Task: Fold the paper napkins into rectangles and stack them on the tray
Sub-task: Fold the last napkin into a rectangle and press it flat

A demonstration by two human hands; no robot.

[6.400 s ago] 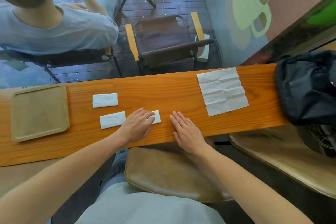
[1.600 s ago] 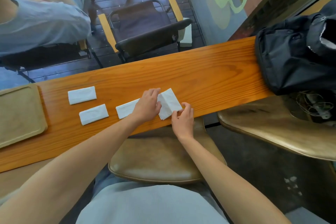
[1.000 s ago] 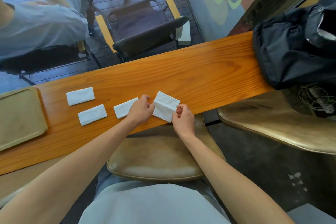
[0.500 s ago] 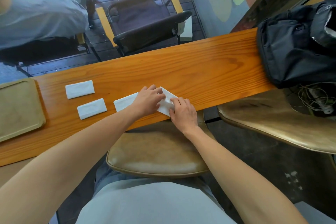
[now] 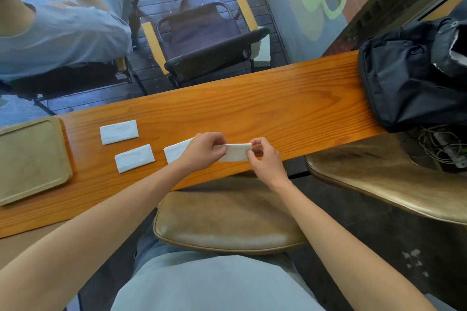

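A white napkin (image 5: pixel 235 153), folded to a narrow rectangle, is held just above the wooden counter (image 5: pixel 278 108). My left hand (image 5: pixel 202 150) pinches its left end and my right hand (image 5: pixel 262 159) pinches its right end. Three folded napkins lie flat to the left: one at the back (image 5: pixel 118 132), one nearer me (image 5: pixel 134 158), and one (image 5: pixel 175 153) partly hidden under my left hand. The tan tray (image 5: pixel 30 159) sits at the counter's far left with nothing on it.
A black bag (image 5: pixel 414 76) rests on the counter's right end, with cables (image 5: pixel 439 144) below it. Brown stool seats (image 5: pixel 227 219) stand under the counter's near edge. Beyond the counter a person sits at the left beside a folding chair (image 5: pixel 202 40).
Half a second ago both hands pressed the napkin flat on the counter. Now they have lifted it and hold it by its two ends as a narrower rectangle.
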